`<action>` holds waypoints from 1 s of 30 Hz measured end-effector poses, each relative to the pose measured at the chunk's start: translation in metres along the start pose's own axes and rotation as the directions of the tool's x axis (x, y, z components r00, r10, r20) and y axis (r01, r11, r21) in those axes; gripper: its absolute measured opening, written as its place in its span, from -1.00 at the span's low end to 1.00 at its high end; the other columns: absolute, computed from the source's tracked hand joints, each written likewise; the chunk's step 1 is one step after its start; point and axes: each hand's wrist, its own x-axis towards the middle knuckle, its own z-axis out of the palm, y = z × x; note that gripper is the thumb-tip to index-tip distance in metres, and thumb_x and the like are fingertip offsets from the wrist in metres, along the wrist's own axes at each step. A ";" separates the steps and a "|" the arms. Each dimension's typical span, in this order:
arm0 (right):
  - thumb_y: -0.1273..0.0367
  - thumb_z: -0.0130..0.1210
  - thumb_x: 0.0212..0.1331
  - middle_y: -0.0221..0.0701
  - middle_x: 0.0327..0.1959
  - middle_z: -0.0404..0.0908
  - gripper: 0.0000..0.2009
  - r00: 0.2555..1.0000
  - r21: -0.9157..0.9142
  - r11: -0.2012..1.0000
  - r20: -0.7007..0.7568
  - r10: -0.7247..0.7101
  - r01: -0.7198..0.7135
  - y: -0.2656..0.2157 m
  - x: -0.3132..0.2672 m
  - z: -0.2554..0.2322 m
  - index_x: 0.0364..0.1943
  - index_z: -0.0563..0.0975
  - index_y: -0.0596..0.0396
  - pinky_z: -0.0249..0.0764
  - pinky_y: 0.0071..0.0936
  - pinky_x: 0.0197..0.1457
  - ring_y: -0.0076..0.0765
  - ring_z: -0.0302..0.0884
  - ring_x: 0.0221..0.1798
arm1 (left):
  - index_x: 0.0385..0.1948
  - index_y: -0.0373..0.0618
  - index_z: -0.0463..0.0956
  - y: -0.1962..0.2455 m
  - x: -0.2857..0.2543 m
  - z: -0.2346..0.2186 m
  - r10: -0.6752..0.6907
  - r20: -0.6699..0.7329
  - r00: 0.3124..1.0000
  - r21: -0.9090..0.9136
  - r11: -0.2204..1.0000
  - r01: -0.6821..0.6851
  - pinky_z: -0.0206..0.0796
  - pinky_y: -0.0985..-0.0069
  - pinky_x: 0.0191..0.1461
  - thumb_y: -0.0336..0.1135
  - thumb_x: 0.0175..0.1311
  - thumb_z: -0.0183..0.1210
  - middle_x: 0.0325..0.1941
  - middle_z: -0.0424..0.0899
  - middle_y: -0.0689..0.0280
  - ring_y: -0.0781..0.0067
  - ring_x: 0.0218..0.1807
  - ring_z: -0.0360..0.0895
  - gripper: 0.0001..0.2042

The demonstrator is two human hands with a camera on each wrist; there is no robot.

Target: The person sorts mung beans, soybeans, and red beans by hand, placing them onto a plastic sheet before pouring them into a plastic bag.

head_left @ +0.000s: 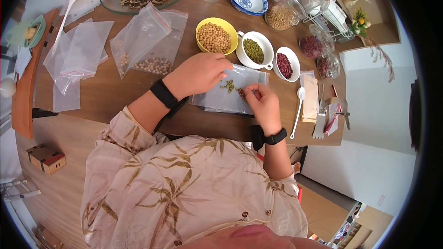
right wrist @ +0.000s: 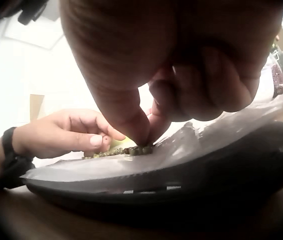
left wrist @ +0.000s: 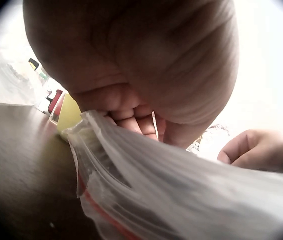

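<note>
A clear zip bag (head_left: pixel 217 101) lies flat on the table before the person, with a small pile of green mung beans (head_left: pixel 227 85) on it. Beside it sits a second small pile of mixed red and green beans (head_left: pixel 241 93). Thumb and forefinger of the right hand (head_left: pixel 264 103) meet at this second pile, pinching beans (right wrist: pixel 140 150). The left hand (head_left: pixel 200 74) is over the bag's upper left edge, fingers bent inward, its thumb beside the fingertips (right wrist: pixel 116 134); I cannot tell whether anything is between them. In the left wrist view the bag's red-lined zip edge (left wrist: pixel 101 210) stands up in front of that hand.
Beyond the bag stand a yellow bowl of chickpeas (head_left: pixel 226 24), a white bowl of mung beans (head_left: pixel 265 41) and a white bowl of red beans (head_left: pixel 295 60). More zip bags (head_left: pixel 83 50) lie left. A white spoon (head_left: pixel 297 110) and glass jars (head_left: pixel 318 41) are right.
</note>
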 end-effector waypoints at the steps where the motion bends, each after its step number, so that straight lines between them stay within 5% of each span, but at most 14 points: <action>1: 0.33 0.40 0.38 -0.35 -0.51 0.58 -0.83 0.999 0.034 0.998 -0.008 0.051 -0.051 0.001 -0.001 -0.002 -0.15 0.78 0.17 0.38 -0.31 -0.34 -0.42 0.46 -0.45 | 0.00 -0.20 0.70 0.000 0.000 0.000 0.000 0.004 1.000 0.003 1.000 0.000 0.57 0.05 0.09 -0.39 0.45 0.31 -0.06 0.74 0.12 -0.07 0.01 0.73 -0.82; 15: 0.33 0.39 0.36 -0.33 -0.54 0.53 -0.86 1.000 -0.113 0.994 0.004 -0.005 0.006 -0.009 -0.001 0.003 -0.17 0.78 0.10 0.37 -0.27 -0.35 -0.35 0.45 -0.49 | 0.00 -0.20 0.71 0.002 0.001 0.000 -0.012 0.012 1.000 -0.001 1.000 0.012 0.57 0.05 0.10 -0.39 0.44 0.32 -0.05 0.74 0.11 -0.07 0.02 0.73 -0.81; 21: 0.37 0.32 0.42 -0.59 -0.51 0.48 -0.86 1.000 0.248 0.969 -0.010 -0.005 0.007 0.019 0.001 -0.001 -0.11 0.71 0.15 0.31 -0.41 -0.39 -0.47 0.39 -0.49 | 0.00 -0.19 0.71 0.001 0.000 0.000 -0.014 0.008 1.000 0.001 1.000 0.014 0.57 0.05 0.10 -0.39 0.44 0.32 -0.05 0.74 0.12 -0.06 0.01 0.73 -0.81; 23: 0.38 0.22 0.49 -0.63 -0.37 0.45 -0.86 0.945 0.668 0.672 0.281 0.170 -0.319 0.020 0.002 -0.020 -0.02 0.61 0.13 0.24 -0.54 -0.37 -0.55 0.30 -0.45 | 0.00 -0.19 0.71 0.002 0.000 0.000 -0.018 0.018 1.000 -0.001 1.000 0.018 0.57 0.05 0.10 -0.39 0.44 0.32 -0.05 0.74 0.12 -0.06 0.01 0.73 -0.81; 24: 0.38 0.22 0.49 -0.63 -0.37 0.45 -0.86 0.945 0.668 0.673 0.279 0.170 -0.318 0.017 0.001 -0.025 -0.02 0.61 0.13 0.24 -0.54 -0.37 -0.55 0.30 -0.45 | 0.00 -0.19 0.71 0.002 0.000 0.000 -0.013 0.015 1.000 -0.002 1.000 0.013 0.57 0.05 0.10 -0.39 0.44 0.32 -0.05 0.74 0.13 -0.06 0.01 0.73 -0.81; 26: 0.36 0.12 0.53 -0.54 -0.27 0.42 -0.86 0.882 0.861 0.235 0.471 -0.031 -0.452 0.013 -0.002 -0.035 0.02 0.51 0.09 0.21 -0.58 -0.33 -0.57 0.27 -0.37 | 0.00 -0.18 0.71 0.002 0.001 0.001 -0.005 0.013 1.000 -0.004 1.000 0.005 0.57 0.05 0.10 -0.39 0.44 0.32 -0.05 0.74 0.13 -0.06 0.02 0.73 -0.82; 27: 0.32 0.07 0.55 -0.49 -0.22 0.42 -0.85 0.848 0.856 0.147 0.513 -0.135 -0.495 0.014 0.000 -0.037 0.01 0.48 0.08 0.25 -0.58 -0.29 -0.55 0.34 -0.29 | 0.00 -0.19 0.71 0.002 0.001 0.000 -0.008 0.016 1.000 -0.002 1.000 0.008 0.57 0.05 0.11 -0.39 0.44 0.32 -0.05 0.74 0.13 -0.06 0.02 0.73 -0.82; 30: 0.30 0.05 0.57 -0.48 -0.20 0.44 -0.84 0.874 0.878 0.048 0.478 -0.087 -0.476 0.004 -0.005 -0.036 0.00 0.49 0.08 0.27 -0.60 -0.27 -0.52 0.36 -0.27 | 0.03 -0.18 0.70 0.000 0.000 0.001 -0.005 0.018 1.000 0.005 1.000 0.005 0.57 0.07 0.10 -0.40 0.45 0.31 -0.05 0.74 0.14 -0.05 0.02 0.73 -0.80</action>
